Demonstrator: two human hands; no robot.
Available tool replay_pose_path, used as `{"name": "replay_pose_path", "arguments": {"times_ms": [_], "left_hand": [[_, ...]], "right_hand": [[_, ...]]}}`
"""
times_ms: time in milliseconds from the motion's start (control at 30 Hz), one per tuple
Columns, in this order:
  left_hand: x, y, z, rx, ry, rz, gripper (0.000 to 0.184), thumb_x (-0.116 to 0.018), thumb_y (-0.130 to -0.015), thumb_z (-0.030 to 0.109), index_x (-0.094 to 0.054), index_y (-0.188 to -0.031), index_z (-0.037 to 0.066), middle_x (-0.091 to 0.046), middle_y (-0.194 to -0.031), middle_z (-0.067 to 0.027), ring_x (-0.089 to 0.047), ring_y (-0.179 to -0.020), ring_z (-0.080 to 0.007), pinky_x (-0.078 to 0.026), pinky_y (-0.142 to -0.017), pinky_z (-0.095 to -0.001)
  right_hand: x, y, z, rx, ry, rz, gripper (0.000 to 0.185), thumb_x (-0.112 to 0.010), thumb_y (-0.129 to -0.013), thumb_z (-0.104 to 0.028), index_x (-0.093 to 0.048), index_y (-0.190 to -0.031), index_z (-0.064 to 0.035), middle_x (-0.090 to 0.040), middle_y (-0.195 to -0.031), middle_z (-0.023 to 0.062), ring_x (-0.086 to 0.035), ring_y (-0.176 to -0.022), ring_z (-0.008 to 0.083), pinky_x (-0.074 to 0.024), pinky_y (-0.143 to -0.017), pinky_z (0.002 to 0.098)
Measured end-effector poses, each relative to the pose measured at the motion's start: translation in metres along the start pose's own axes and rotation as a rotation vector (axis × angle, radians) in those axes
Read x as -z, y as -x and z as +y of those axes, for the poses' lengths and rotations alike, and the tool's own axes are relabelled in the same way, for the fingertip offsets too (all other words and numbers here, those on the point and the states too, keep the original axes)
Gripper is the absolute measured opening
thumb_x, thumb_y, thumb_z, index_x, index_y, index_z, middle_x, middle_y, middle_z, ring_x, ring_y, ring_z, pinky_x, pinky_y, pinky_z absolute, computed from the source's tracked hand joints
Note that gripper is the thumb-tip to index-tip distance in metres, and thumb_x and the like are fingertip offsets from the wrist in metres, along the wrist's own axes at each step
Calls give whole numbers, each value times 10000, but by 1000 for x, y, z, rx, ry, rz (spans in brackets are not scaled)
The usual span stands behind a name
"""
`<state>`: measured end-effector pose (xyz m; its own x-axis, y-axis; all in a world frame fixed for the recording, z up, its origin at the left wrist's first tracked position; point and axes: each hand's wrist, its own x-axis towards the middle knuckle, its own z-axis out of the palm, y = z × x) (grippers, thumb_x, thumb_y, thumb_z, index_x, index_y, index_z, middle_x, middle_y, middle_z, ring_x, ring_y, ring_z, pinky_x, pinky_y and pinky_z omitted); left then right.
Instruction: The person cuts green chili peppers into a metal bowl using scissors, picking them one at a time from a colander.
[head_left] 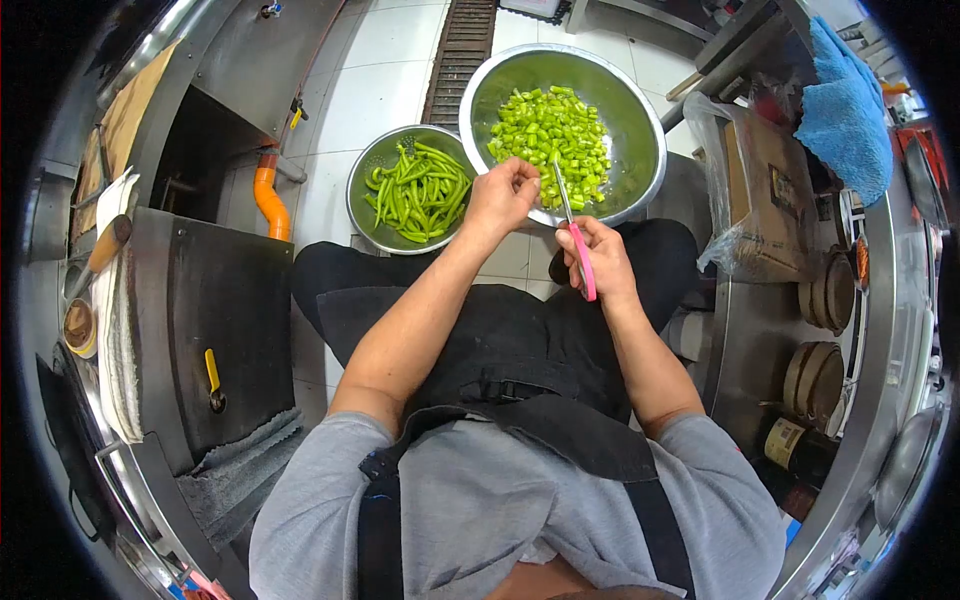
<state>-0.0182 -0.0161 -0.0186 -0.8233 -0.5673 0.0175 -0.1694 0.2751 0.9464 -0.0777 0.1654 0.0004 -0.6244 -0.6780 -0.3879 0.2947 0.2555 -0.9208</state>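
My right hand [598, 258] is wrapped round the pink handles of a pair of scissors [583, 262], whose blades point up over the near rim of a large metal bowl [640, 110]. Cut green pepper pieces [550, 130] lie in that bowl. Just left of the blades, my left hand [505, 195] is closed in a pinch at the bowl's near left rim; what its fingers hold, if anything, is too small to make out. A smaller metal colander [358, 195] with whole long green peppers [420, 190] stands beside the large bowl, left of my left hand.
A floor drain grate [460, 60] runs beyond the bowls. On the right are a cardboard box [765, 200] in plastic, a blue cloth [848, 110] and a dark bottle [800, 447]. Metal cabinets [215, 330] and an orange pipe [270, 200] are on the left.
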Motion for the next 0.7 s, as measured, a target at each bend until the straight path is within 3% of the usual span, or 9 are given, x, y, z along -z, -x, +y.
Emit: {"name": "replay_pose_path", "arguments": {"times_ms": [67,133,167,333,400,433,600,633,700], "left_hand": [[4,-10,-3,12,-20,20,176,-616,-839,72,-629,-998,-3,-683,-856,-108,-669,-761,-155,-518,-702,-281],[20,-16,5,-144,-205,68,268,-607,-839,85,-639,-1105,65,-694,-942,-123,-670,-848,-187,-518,-774,-307],[31,-21,6,-107,-201,62,332,-599,-835,88,-635,-1162,128,-696,-978,-116,-661,-899,-199,-510,-823,-324],[102,-49,-45,-127,-139,221,263,-633,-825,89,-662,-1087,93,-701,-945,-85,-675,-853,-175,-526,-782,-297],[132,-54,-72,72,-100,271,237,-634,-833,83,-666,-1068,74,-699,-924,-86,-666,-829,-158,-526,-768,-288],[145,-55,-86,154,-90,257,255,-600,-879,91,-624,-1131,57,-680,-975,-69,-649,-874,-134,-510,-656,-270],[172,-62,-194,573,-140,168,294,-619,-833,103,-619,-1120,38,-673,-962,-87,-653,-818,-165,-532,-629,-298],[165,-57,-210,605,-123,217,354,-639,-748,113,-653,-1097,56,-691,-857,-110,-648,-648,-173,-523,-538,-309],[152,-47,-276,712,-248,186,308,-620,-762,149,-686,-1057,88,-696,-767,-141,-655,-571,-208,-539,-563,-334]], "right_hand": [[7,-2,-2,-7,17,13,352,-722,-831,-195,-573,-1050,37,-562,-613,38,-493,-406,98,-362,-363,239],[18,-5,-3,51,-38,17,392,-723,-828,-192,-556,-1093,43,-592,-649,57,-504,-409,101,-372,-368,232],[26,-7,-2,67,-8,57,416,-714,-834,-185,-542,-1135,45,-631,-709,83,-524,-418,112,-383,-371,228],[78,-23,-7,251,-50,211,450,-684,-855,-171,-503,-1213,32,-670,-855,113,-629,-626,136,-464,-481,221],[87,-23,-17,343,-84,223,418,-652,-884,-173,-501,-1217,29,-663,-919,134,-639,-676,144,-481,-520,229],[87,-24,-18,362,-133,249,400,-637,-895,-168,-502,-1215,30,-660,-935,143,-640,-692,147,-485,-535,233],[78,-38,-9,524,-91,319,375,-609,-906,-136,-498,-1217,41,-649,-954,152,-639,-708,175,-505,-613,262],[74,-39,-12,509,-76,337,399,-623,-897,-145,-493,-1224,42,-647,-966,155,-637,-707,176,-503,-618,262],[71,-42,-13,516,-84,353,448,-645,-886,-188,-482,-1233,45,-646,-973,162,-637,-704,178,-495,-584,255]]}}
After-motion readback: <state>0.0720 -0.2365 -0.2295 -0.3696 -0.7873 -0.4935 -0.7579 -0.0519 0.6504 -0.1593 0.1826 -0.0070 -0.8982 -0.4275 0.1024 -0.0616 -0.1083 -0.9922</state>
